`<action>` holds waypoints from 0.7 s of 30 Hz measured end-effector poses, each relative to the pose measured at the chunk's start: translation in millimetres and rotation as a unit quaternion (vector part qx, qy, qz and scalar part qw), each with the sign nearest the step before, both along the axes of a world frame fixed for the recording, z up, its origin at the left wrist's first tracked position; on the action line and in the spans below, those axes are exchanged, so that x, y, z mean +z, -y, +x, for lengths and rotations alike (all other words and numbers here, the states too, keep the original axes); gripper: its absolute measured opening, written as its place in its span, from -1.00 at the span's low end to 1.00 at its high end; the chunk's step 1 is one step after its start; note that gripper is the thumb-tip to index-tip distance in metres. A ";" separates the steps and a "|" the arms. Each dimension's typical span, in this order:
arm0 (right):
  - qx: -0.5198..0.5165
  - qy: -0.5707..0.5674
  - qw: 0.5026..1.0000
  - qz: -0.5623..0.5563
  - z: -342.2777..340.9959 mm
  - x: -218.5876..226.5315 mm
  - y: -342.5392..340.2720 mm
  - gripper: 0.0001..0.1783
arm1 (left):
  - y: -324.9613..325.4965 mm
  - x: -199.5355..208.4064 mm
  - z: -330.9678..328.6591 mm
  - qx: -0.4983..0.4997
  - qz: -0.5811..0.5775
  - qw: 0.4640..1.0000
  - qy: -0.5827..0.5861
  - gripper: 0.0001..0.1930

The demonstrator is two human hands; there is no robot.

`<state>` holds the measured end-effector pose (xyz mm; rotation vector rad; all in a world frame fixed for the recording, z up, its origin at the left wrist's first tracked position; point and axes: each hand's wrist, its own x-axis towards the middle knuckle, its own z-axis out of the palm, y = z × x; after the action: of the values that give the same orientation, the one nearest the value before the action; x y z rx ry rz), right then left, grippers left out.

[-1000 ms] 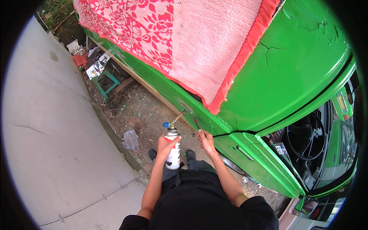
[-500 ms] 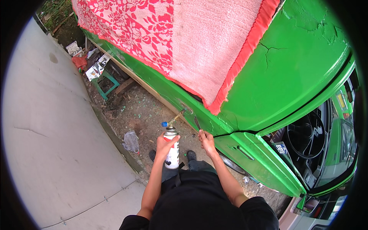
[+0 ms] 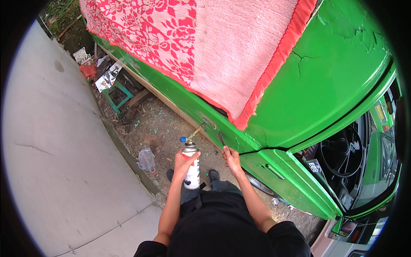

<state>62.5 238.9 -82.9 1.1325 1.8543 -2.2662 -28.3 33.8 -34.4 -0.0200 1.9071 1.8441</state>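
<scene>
Remotely, I see left hand (image 3: 185,162) fingers wrapped round torch canister (image 3: 193,176) beside green vehicle (image 3: 325,96), apparently so nozzle (image 3: 198,130) faces worn patch (image 3: 209,123), right hand (image 3: 231,159) fingers pinching scraper (image 3: 221,137) near it, likely for blade control.

Left hand (image 3: 184,162): several fingers hidden behind the gas canister (image 3: 192,173). Right hand (image 3: 231,159) covers most of the handle of the scraper (image 3: 221,138); too small to tell if its tip touches the green body panel (image 3: 234,139). Same for the torch nozzle (image 3: 200,128), contact unclear. Left shoe (image 3: 170,174) partly behind the left wrist; trouser legs (image 3: 224,186) run under the black shirt (image 3: 214,225). Wheel (image 3: 259,184) mostly hidden by the green door (image 3: 295,185). Pink-red blanket (image 3: 235,51) cut off at far edge.
</scene>
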 end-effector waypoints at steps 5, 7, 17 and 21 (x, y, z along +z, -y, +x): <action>-0.004 0.001 1.000 0.008 -2.2 -1.8 1.4 -0.58 | 0.9 1.9 -3.4 -0.003 -0.005 1.000 -0.001 -0.60; -0.007 -0.002 1.000 0.002 -3.9 -1.1 2.2 -0.58 | 1.9 1.5 -5.2 -0.004 -0.001 1.000 -0.001 -0.61; -0.016 0.030 0.999 0.023 -10.8 -1.1 8.5 -0.55 | 8.2 -6.9 -14.1 -0.001 0.010 1.000 -0.001 -0.58; -0.010 0.036 0.999 0.010 -12.1 -2.4 8.7 -0.55 | 11.3 -8.9 -16.7 -0.001 0.009 1.000 -0.001 -0.60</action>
<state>50.4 230.2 -85.3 1.2225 1.8521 -2.1915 -45.0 22.5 -43.3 -0.0098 1.8908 1.8607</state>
